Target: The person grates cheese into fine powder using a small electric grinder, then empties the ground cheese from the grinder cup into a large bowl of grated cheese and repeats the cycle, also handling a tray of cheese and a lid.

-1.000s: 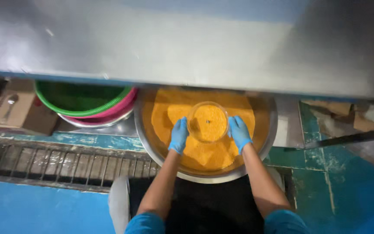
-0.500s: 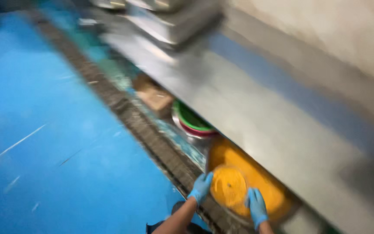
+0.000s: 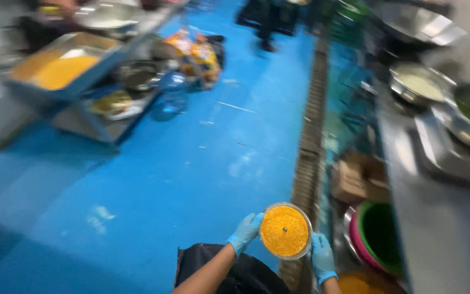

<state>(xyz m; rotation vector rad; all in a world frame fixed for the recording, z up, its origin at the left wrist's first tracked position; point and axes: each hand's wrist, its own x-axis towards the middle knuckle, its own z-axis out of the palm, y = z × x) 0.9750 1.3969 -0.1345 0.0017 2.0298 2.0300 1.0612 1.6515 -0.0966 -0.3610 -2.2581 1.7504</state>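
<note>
Two gloved hands | left hand (image 3: 244, 233) | right hand (image 3: 322, 257) | round bowl (image 3: 285, 231) of orange grains held between

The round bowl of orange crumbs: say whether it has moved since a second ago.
Yes. The bowl was lifted out of the big orange-filled basin, now left of it above the floor grate.

Bright overhead light, heavy motion blur

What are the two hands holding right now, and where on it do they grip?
Both hold one round clear bowl filled with orange-yellow crumbs. The gloved left hand grips its left rim, the gloved right hand its lower right rim, above the blue floor.
</note>
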